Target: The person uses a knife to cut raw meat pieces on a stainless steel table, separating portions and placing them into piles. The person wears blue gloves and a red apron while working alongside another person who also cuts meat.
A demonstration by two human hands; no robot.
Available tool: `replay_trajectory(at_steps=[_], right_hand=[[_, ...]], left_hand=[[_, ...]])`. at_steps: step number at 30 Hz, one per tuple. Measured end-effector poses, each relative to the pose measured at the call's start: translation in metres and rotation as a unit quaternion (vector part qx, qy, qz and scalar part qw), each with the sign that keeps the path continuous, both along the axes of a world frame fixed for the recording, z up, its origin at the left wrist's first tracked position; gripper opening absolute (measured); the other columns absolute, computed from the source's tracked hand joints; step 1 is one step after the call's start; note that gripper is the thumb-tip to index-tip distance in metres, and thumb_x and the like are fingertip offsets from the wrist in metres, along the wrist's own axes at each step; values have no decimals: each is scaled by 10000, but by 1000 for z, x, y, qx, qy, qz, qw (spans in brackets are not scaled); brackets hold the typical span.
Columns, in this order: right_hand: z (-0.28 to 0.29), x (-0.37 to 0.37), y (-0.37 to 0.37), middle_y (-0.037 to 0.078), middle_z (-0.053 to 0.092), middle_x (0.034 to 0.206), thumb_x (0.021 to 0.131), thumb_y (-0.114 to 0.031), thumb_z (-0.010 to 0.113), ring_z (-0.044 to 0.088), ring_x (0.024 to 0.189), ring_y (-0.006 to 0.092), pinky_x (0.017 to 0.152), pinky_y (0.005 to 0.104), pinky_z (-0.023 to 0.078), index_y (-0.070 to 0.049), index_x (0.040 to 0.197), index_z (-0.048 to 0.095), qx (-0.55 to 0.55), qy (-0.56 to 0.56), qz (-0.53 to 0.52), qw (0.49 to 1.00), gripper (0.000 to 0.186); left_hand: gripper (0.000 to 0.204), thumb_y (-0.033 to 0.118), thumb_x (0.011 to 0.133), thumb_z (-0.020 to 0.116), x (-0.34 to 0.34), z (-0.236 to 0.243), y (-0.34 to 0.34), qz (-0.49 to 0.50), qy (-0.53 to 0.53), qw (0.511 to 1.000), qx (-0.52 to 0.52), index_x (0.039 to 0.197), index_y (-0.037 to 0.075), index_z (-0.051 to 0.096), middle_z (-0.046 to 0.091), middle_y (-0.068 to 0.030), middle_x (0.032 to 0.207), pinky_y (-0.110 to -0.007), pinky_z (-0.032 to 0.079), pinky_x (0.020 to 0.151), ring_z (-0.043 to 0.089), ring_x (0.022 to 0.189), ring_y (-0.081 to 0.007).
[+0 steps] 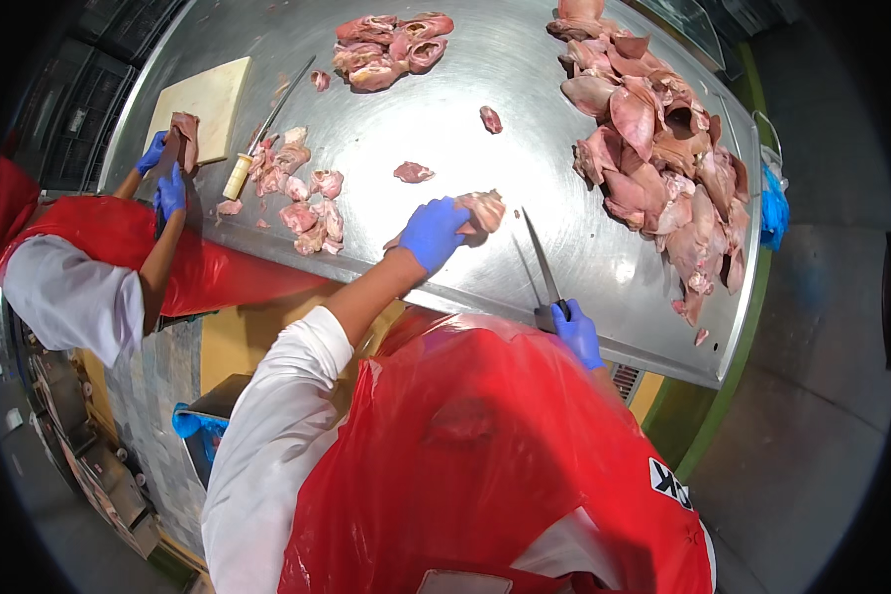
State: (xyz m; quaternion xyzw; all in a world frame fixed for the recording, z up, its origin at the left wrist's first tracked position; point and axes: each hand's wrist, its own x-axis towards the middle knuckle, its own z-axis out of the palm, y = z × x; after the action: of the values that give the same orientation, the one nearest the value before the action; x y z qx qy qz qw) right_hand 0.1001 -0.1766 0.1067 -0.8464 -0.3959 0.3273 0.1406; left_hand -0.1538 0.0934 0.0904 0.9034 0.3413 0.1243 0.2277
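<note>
Left hand (432, 233): blue glove, closed on a pale pink meat piece (482, 210), pressing it to the desk (525, 119).
Right hand (576, 333): blue glove, clenched on a knife (543, 262) at the desk's near edge; the thin blade points away, just right of the meat.
Desk: brushed steel, curved rim, wet sheen.
Right of the hands: large pile (653, 148) of glossy pink cuts.
Beyond the left hand: small scrap (413, 172), further heap (391, 48).
Far left: co-worker's gloved hands (168, 183) at a cream cutting board (208, 99), second knife (267, 134), trimmed bits (302, 198).
Aprons: red plastic; white patch with black marks at the wearer's lower right.
Floor: grey concrete.
</note>
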Motion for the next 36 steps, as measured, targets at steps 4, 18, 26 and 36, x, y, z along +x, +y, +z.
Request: replay_trajectory(at_steps=[4, 18, 26, 36], right_hand=[[30, -8, 6, 294, 697, 930, 1011, -399, 602, 661, 902, 511, 762, 563, 524, -55, 1085, 619, 20, 9, 53, 998, 352], [47, -31, 73, 301, 698, 955, 1040, -423, 517, 658, 922, 513, 814, 552, 504, -21, 1131, 601, -72, 52, 102, 991, 420], [56, -36, 100, 307, 694, 906, 1046, -412, 502, 664, 899, 504, 807, 553, 506, -2, 1102, 601, -65, 29, 158, 985, 426], [47, -35, 102, 295, 696, 869, 1048, -398, 499, 670, 853, 503, 782, 580, 516, -3, 1100, 558, -88, -40, 208, 973, 403]], left_hand=[[223, 204, 831, 722, 6, -5, -15, 43, -77, 995, 51, 1031, 117, 675, 618, -110, 1034, -462, 473, 888, 582, 973, -331], [147, 198, 907, 679, 14, -43, -21, 94, -111, 989, 38, 1026, 111, 675, 622, -115, 1048, -437, 497, 854, 574, 962, -332], [147, 189, 940, 622, 10, -53, -12, 81, -150, 981, 90, 1000, 61, 583, 579, -154, 977, -457, 496, 829, 576, 926, -349], [99, 124, 940, 567, 22, -75, -12, 114, -159, 978, 68, 982, 123, 656, 608, -106, 963, -452, 450, 864, 579, 982, -319]])
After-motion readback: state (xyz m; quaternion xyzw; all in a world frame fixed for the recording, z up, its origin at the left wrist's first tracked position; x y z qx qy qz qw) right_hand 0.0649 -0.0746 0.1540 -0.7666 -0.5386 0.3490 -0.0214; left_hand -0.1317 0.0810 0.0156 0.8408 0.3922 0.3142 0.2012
